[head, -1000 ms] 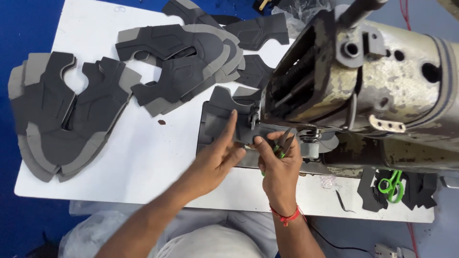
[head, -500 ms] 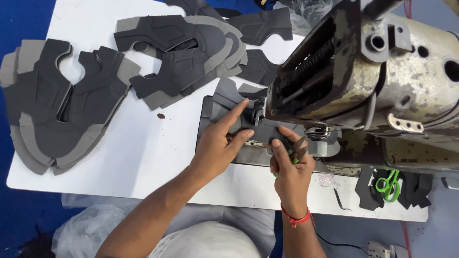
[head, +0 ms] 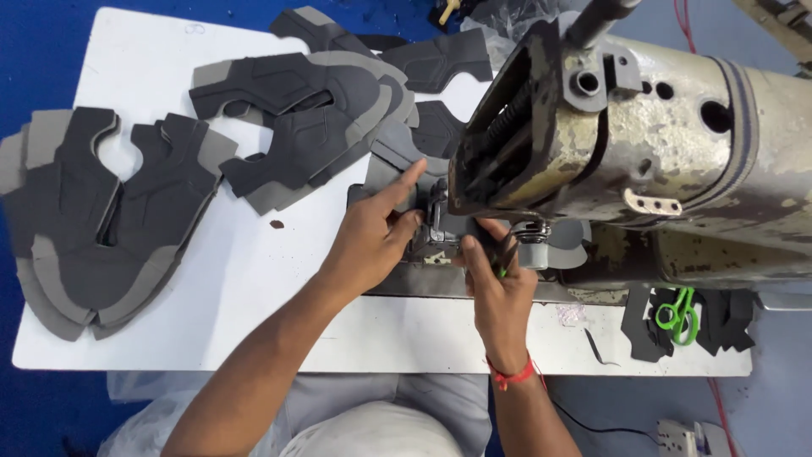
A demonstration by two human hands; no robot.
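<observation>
- I'm looking straight down at the white counter [head: 254, 288], with the worn, cream sewing machine [head: 660, 144] filling the right half.
- My left hand [head: 372, 241] lies on the grey piece [head: 391, 165] at the needle [head: 437, 211]: index finger stretched forward along it, the others curled, pressing rather than clasping.
- My right hand [head: 499, 292] sits just beside the left, right under the machine head, fingers pinched on the near edge of the same piece; a bit of green shows between them, too small to say what it is.
- A red band [head: 512, 375] circles the right wrist.
- The piece lies on the machine bed, under the needle, between both hands.
- Farther left, two stacks of dark cut pieces: one [head: 93, 220] near the counter's left edge, another [head: 296, 110] fanned out behind the left hand.
- A small dark speck [head: 277, 224] lies on the bare counter between them.
- Green scissors [head: 679, 311] rest on dark scraps at the right, below the machine, well apart from both hands.
</observation>
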